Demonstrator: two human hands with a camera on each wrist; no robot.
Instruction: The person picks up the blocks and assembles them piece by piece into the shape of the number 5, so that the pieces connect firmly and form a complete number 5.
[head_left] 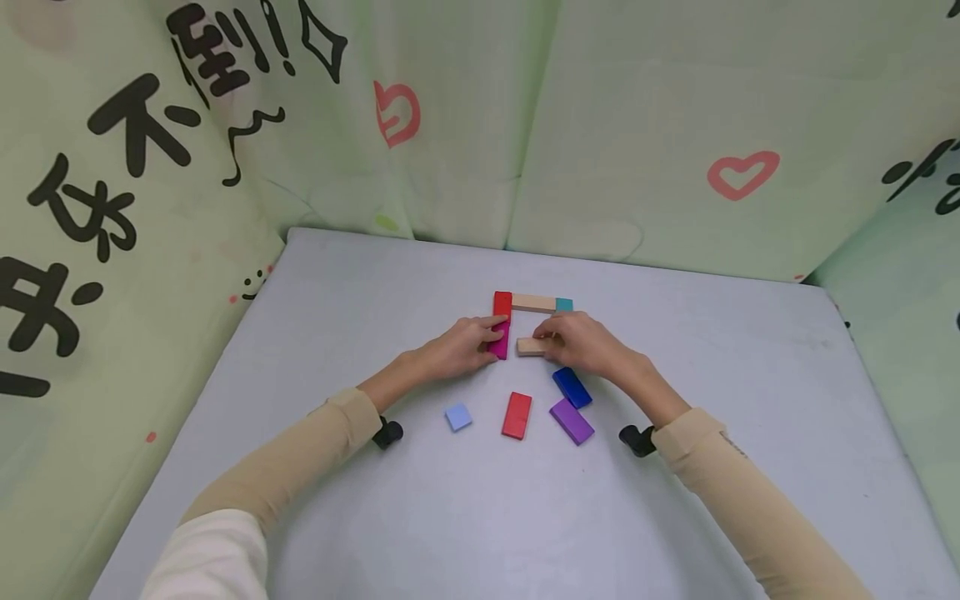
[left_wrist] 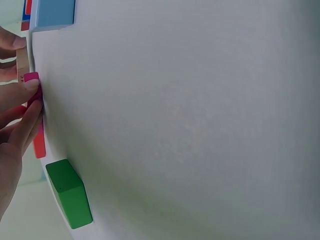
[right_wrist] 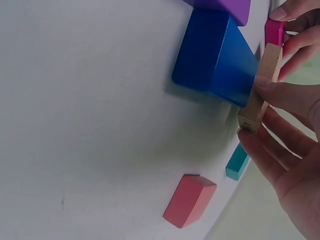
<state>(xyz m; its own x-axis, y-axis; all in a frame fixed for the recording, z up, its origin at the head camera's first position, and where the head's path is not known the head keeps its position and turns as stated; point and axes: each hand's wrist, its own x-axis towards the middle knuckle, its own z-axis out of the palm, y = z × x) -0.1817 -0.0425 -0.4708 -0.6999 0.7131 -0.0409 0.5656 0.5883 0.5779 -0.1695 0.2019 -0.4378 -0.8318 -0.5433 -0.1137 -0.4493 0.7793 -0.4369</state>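
Note:
My left hand (head_left: 459,347) pinches a magenta block (head_left: 501,345), its thumb at the near end and fingers along the side. The magenta block lies in line with a red block (head_left: 502,303) behind it. In my right hand (head_left: 591,343) is a plain wooden block (head_left: 529,347), gripped between thumb and fingers. A small gap parts its left end from the magenta block in the head view. Farther back, another plain wooden block (head_left: 533,303) runs from the red block to a teal block (head_left: 564,305), which my right hand partly covers.
Nearer lie a dark blue block (head_left: 572,387), a purple block (head_left: 572,422), a second red block (head_left: 517,416) and a light blue block (head_left: 458,417). The wrist views add a green block (left_wrist: 70,192) and a pink block (right_wrist: 189,201). A printed curtain (head_left: 637,150) stands behind the table.

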